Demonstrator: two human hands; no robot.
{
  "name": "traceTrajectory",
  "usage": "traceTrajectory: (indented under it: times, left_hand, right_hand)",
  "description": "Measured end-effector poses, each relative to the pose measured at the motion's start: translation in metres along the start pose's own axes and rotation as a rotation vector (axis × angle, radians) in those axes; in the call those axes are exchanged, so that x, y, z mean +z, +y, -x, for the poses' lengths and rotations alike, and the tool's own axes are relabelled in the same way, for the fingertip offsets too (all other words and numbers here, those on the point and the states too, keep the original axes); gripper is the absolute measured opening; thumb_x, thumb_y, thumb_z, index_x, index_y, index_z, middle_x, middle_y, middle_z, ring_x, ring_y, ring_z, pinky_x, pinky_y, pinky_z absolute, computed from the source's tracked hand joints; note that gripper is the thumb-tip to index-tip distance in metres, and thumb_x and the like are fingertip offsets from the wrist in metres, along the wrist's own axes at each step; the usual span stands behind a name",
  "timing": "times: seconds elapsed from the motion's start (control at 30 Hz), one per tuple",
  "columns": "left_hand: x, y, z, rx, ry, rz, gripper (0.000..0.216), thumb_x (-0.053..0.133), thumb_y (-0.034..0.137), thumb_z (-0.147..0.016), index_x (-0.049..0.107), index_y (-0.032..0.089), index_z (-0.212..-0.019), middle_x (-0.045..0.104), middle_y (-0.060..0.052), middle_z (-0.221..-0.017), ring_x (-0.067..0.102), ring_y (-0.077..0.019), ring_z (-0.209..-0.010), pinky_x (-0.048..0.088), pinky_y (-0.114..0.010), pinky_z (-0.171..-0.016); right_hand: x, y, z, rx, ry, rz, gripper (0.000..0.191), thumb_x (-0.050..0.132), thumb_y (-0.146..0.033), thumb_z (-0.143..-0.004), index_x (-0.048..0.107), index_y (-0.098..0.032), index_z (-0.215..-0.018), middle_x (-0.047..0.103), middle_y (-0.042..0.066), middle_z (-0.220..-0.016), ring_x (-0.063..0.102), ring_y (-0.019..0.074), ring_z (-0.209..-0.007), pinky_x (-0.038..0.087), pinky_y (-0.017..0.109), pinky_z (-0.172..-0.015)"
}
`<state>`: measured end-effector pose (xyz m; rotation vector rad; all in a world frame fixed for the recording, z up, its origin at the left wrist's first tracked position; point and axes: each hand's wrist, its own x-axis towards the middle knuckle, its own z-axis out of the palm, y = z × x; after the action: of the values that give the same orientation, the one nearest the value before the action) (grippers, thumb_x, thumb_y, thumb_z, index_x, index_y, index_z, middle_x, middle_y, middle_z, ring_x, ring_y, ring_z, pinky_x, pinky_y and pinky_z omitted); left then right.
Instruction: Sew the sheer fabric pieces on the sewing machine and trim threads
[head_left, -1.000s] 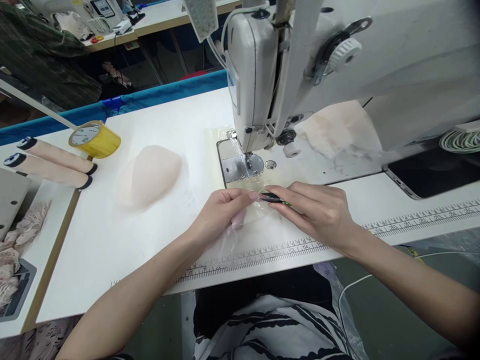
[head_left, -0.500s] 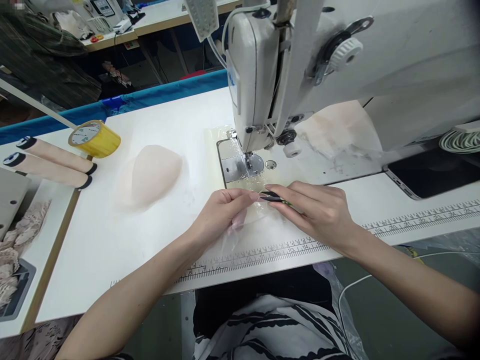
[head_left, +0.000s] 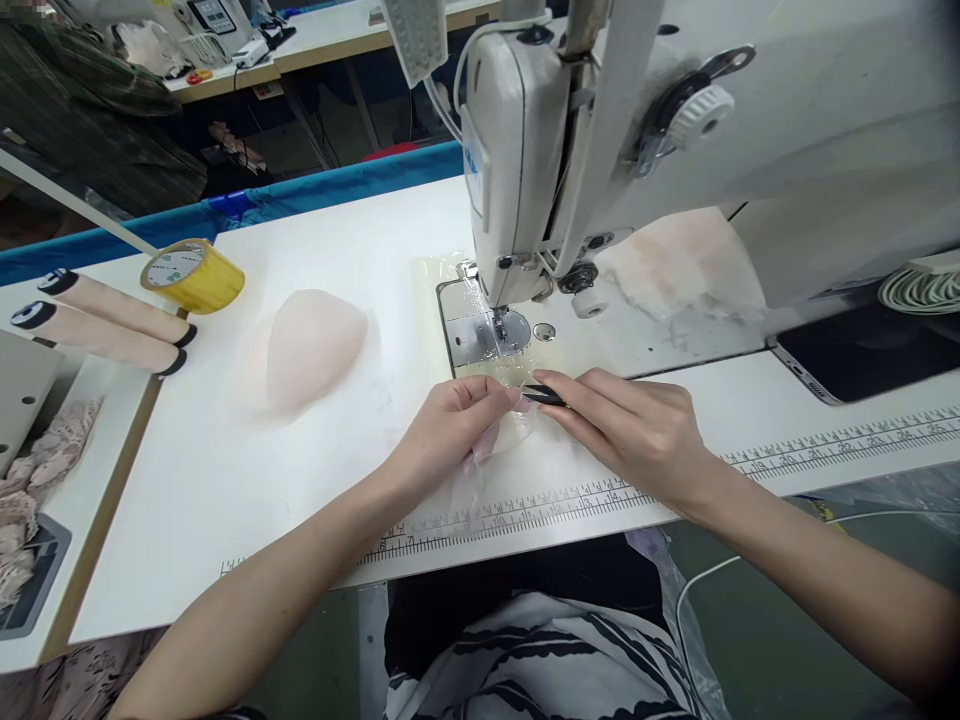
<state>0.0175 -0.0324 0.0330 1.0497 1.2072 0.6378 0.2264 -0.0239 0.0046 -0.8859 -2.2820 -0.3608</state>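
Observation:
Just in front of the sewing machine, my left hand pinches a thin, sheer pinkish piece of fabric, which hangs down below the fingers. My right hand is closed around small black thread snips. Their blades point left and meet the fabric's edge at my left fingertips. Much of the snips is hidden inside the right hand. Behind both hands lies the metal needle plate, under the presser foot. A beige moulded cup rests on the white table to the left.
Yellow tape and two beige thread cones stand at the left. A phone lies at the right, with pale fabric pieces behind the needle. A printed ruler runs along the front edge. Lace sits far left.
The snips have shifted slightly, and their blades look closer together at the left fingertips. The whole view has moved a little; both hands keep their hold.

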Motion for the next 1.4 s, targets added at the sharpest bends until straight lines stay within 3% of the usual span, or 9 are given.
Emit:
traceTrajectory:
  times: [0.2, 0.47, 0.67, 0.87, 1.1, 1.4]
  left_hand:
    - [-0.0008, -0.0024, -0.0019, 0.01, 0.004, 0.001, 0.029, 0.056, 0.043, -0.091, 0.066, 0.019, -0.078, 0.043, 0.007, -0.044, 0.036, -0.0065, -0.04, 0.032, -0.02, -0.048]
    - [-0.0017, -0.0054, -0.0033, 0.002, -0.019, 0.072, 0.028, 0.063, 0.049, -0.087, 0.067, 0.021, -0.089, 0.047, 0.006, -0.05, 0.038, -0.0071, -0.044, 0.031, -0.02, -0.047]
    - [-0.0013, -0.0053, -0.0029, -0.021, -0.003, 0.084, 0.025, 0.066, 0.047, -0.085, 0.066, 0.021, -0.084, 0.047, 0.004, -0.051, 0.054, -0.0127, -0.06, 0.042, -0.023, -0.059]
    - [-0.001, -0.0031, -0.0027, -0.037, 0.013, 0.063, 0.025, 0.066, 0.045, -0.084, 0.064, 0.021, -0.078, 0.044, 0.004, -0.047, 0.06, -0.0161, -0.069, 0.046, -0.025, -0.067]
    - [-0.001, -0.0033, -0.0033, -0.042, 0.022, 0.036, 0.022, 0.063, 0.042, -0.086, 0.064, 0.022, -0.077, 0.044, 0.004, -0.046, 0.06, -0.0163, -0.068, 0.046, -0.026, -0.068]
    - [-0.0003, -0.0023, -0.0018, -0.04, 0.017, 0.053, 0.024, 0.066, 0.044, -0.084, 0.065, 0.021, -0.081, 0.045, 0.005, -0.049, 0.055, -0.0137, -0.059, 0.044, -0.024, -0.061]
  right_hand:
    - [-0.0016, -0.0023, -0.003, -0.073, 0.039, 0.089, 0.025, 0.069, -0.018, -0.088, 0.064, -0.013, -0.112, 0.061, -0.005, -0.063, 0.044, 0.0063, -0.046, 0.036, 0.024, -0.046]
    - [0.0002, -0.0009, -0.0018, 0.01, 0.005, 0.011, 0.022, 0.066, -0.02, -0.091, 0.064, -0.013, -0.112, 0.066, -0.003, -0.071, 0.05, 0.0058, -0.048, 0.038, 0.022, -0.046]
    - [-0.0013, -0.0013, -0.0006, -0.023, 0.018, 0.044, 0.022, 0.067, -0.02, -0.09, 0.065, -0.012, -0.111, 0.064, -0.003, -0.069, 0.049, 0.0058, -0.048, 0.037, 0.023, -0.046]
    - [-0.0011, -0.0012, 0.0009, -0.112, 0.064, 0.145, 0.027, 0.07, -0.014, -0.086, 0.065, -0.014, -0.113, 0.059, -0.006, -0.063, 0.042, 0.0061, -0.047, 0.033, 0.025, -0.046]
    - [-0.0001, -0.0014, 0.0014, -0.125, 0.069, 0.165, 0.027, 0.068, -0.01, -0.086, 0.065, -0.014, -0.112, 0.06, -0.006, -0.063, 0.041, 0.0058, -0.047, 0.031, 0.024, -0.046]
    - [-0.0017, -0.0022, -0.0018, -0.068, 0.057, 0.115, 0.016, 0.066, -0.019, -0.09, 0.068, -0.016, -0.105, 0.059, -0.006, -0.059, 0.04, 0.0054, -0.043, 0.03, 0.024, -0.044]
